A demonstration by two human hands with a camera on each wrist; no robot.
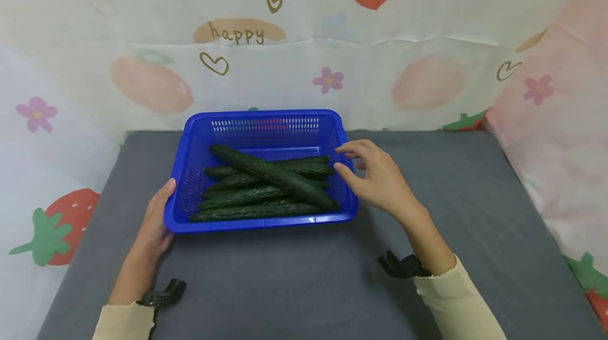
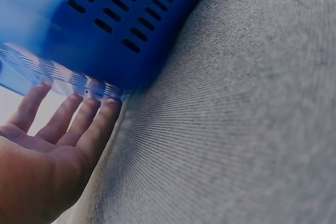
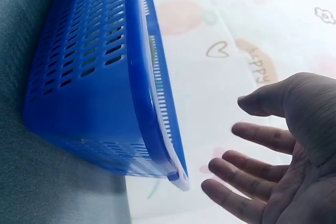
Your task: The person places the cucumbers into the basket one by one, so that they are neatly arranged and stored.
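Note:
A blue plastic basket [image 1: 266,224] with slotted walls stands on the grey cloth. Several dark green cucumbers [image 1: 256,195] lie in it, one slanting across the others. My left hand [image 1: 153,221] holds the basket's left side, thumb at the rim; in the left wrist view its fingers [image 2: 97,124] reach against the slotted wall. My right hand [image 1: 375,173] hovers at the right rim, fingers loosely bent and thumb apart, holding nothing. From the right wrist, that hand [image 3: 294,166] shows a gap between its fingertips and the basket rim [image 3: 149,98].
A grey cloth [image 1: 294,282] covers the table around the basket. Behind it hangs a white curtain [image 1: 294,81] printed with fruit, hearts and flowers, which also runs along both sides. A black strap [image 1: 404,266] sits on the right wrist, another [image 1: 166,293] on the left.

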